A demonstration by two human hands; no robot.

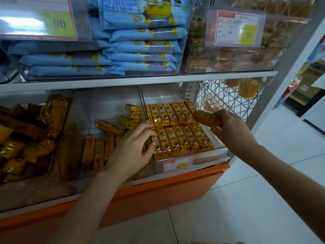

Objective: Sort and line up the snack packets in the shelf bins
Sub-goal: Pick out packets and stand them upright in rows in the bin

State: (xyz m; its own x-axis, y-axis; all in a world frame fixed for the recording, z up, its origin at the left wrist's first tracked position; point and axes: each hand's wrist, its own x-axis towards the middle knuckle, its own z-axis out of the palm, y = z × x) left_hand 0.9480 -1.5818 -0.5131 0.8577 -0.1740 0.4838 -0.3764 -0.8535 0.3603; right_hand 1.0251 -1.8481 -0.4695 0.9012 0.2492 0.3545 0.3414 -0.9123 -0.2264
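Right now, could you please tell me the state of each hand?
Left hand: open, touching the lined-up packets.
Right hand: closed on a loose packet, held above the rows.

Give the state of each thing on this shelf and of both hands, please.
left hand, open, fingers touching the lined packets
right hand, gripping a yellow packet above the right bin
lined packets, two neat rows in the right bin
middle bin packets, some upright, some loose
left bin packets, jumbled heap
blue packets, stacked flat on the upper shelf
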